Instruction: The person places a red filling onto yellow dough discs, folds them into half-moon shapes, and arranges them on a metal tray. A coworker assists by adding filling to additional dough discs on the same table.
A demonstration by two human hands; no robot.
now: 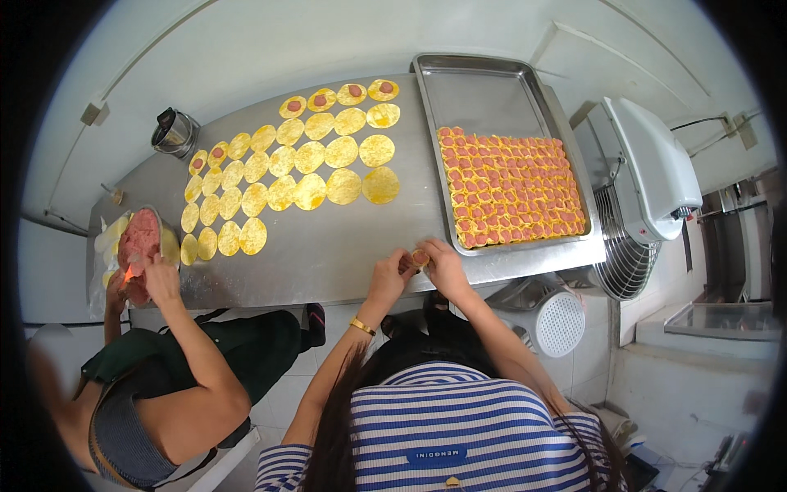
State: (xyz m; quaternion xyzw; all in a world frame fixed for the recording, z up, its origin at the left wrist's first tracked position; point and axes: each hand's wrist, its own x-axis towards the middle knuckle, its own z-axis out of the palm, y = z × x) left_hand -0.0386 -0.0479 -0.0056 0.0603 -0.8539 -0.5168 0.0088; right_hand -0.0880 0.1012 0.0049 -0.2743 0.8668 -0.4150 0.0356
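At the near edge of the steel table [328, 271], my left hand [395, 273] and my right hand [443, 267] pinch a small open-topped dumpling [420, 257] between them. Its yellow wrapper is gathered around pink meat filling. To the right lies a large metal tray [484, 82], its nearer part packed with tight rows of similar dumplings [512, 193]. Round yellow wrappers [311, 190] are laid out in rows to the left. Several wrappers in the far row bear a lump of pink meat [385, 88].
A co-worker at the left has both hands at a bowl of pink ground meat [141, 234]. A metal pot [175, 135] stands at the table's far left corner. Right of the table are a white mixer [648, 164] with a wire guard and a perforated round stool [561, 324].
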